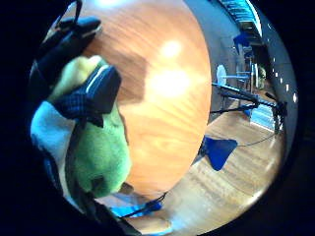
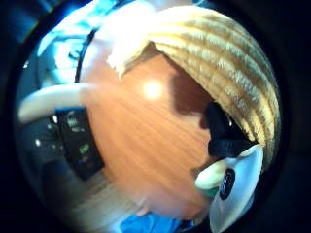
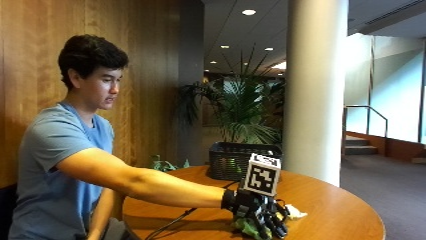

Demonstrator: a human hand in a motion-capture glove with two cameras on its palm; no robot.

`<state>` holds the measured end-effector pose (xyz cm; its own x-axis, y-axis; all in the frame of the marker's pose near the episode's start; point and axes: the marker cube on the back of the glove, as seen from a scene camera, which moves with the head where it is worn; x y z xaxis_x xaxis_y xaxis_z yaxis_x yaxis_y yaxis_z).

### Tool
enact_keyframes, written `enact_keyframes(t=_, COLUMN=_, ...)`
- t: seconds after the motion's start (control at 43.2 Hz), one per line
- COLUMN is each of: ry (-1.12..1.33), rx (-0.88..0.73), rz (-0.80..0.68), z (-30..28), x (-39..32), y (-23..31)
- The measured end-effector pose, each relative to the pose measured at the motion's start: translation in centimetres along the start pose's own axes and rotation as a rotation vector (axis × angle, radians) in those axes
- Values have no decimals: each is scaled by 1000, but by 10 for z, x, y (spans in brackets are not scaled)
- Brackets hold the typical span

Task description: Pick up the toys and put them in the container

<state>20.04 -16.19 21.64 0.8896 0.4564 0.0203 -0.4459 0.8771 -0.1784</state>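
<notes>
The person sits at a round wooden table [image 3: 333, 205] with the right arm stretched out over it. The gloved right hand [image 3: 261, 216] is down at the tabletop near the front edge, its fingers curled over a green plush toy [image 3: 247, 227] that shows just beneath them. From the little finger side of the palm, the green toy [image 1: 101, 152] sits pressed right up against the palm, with a black-gloved finger [image 1: 98, 93] wrapped across its top, so the hand is grasping it. I cannot tell whether the toy is clear of the wood or resting on it.

Just beside the hand, on the side away from the person, a small pale toy [image 3: 293, 214] lies on the table. The thumb side of the palm shows a cream-coloured ribbed plush [image 2: 228, 68] close by the hand, over the bare wood.

The dark woven basket [image 3: 243, 160] stands at the far side of the table, well apart from the hand and the toy it holds.
</notes>
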Motion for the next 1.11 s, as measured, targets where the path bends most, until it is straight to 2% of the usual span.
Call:
enact_keyframes(t=0.208, ry=53, rx=99, rz=-13, z=-10, x=-1, y=11)
enact_keyframes(t=0.37, ry=-73, rx=31, rz=15, z=-14, x=9, y=22)
enact_keyframes(t=0.509, ry=-73, rx=50, rz=53, z=-32, x=16, y=33)
enact_keyframes(t=0.786, ry=-64, rx=173, rz=90, z=-127, x=4, y=74)
enact_keyframes(t=1.11, ry=-55, rx=312, rz=-8, z=-241, x=-65, y=140)
